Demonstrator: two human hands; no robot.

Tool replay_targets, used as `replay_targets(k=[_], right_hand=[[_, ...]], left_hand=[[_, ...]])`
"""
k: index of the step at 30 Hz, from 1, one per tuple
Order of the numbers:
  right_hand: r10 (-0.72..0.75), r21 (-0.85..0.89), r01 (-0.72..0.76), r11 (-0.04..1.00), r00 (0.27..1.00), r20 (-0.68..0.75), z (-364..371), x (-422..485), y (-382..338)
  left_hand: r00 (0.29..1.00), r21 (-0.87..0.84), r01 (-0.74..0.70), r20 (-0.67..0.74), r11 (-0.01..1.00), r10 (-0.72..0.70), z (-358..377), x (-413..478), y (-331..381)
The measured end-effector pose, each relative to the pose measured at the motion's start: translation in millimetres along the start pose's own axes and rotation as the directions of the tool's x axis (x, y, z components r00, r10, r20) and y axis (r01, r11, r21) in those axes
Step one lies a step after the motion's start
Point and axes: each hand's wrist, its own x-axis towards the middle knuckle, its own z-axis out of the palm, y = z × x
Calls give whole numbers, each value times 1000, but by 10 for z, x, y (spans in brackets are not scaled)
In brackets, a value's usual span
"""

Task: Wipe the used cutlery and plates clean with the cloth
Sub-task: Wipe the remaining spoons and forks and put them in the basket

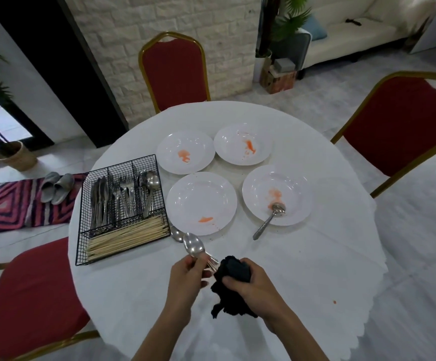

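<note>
Head view: left hand [185,276] clutching spoons [194,246], handles hidden in black cloth [234,269] bunched in right hand [253,289].

Wall: white brick [144,48]
Floor: pale tiles [407,230]
Chairs: red chair [174,71] with gold frame
Sofa: cream sofa [355,29], far right
Rug: striped rug [8,207], left

Bare tablecloth [303,269] lies open right of the hands; ahead, four plates [201,203] crowd the centre, and the wire cutlery basket [119,204] blocks the left.
</note>
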Motion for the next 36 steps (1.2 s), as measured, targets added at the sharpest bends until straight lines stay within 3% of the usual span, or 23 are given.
replay_targets(k=[6,11,17,23,28,32,36], right_hand=[[-11,-10,11,1000,1000,-24,81,120,-106],[-8,-16,8,1000,998,-58,185,213,-110],[-35,-26,33,999,995,-89,317,348,-225],[28,28,-25,999,995,-97,459,449,-219],[88,84,-78,993,988,-129,499,513,-197],[127,116,-109,987,979,-162,508,552,-207],[143,153,-117,981,974,-176,534,593,-225]], left_hand=[[993,17,-11,117,1000,9,129,-35,-32],[999,-56,-28,-30,998,27,-52,213,120],[996,57,-67,69,996,63,-83,256,66],[992,58,-82,-87,995,87,-529,864,244],[975,276,-69,-184,959,123,-1183,1523,455],[935,522,-35,-285,852,213,-1651,2009,588],[934,602,13,-292,799,205,-1887,2295,686]])
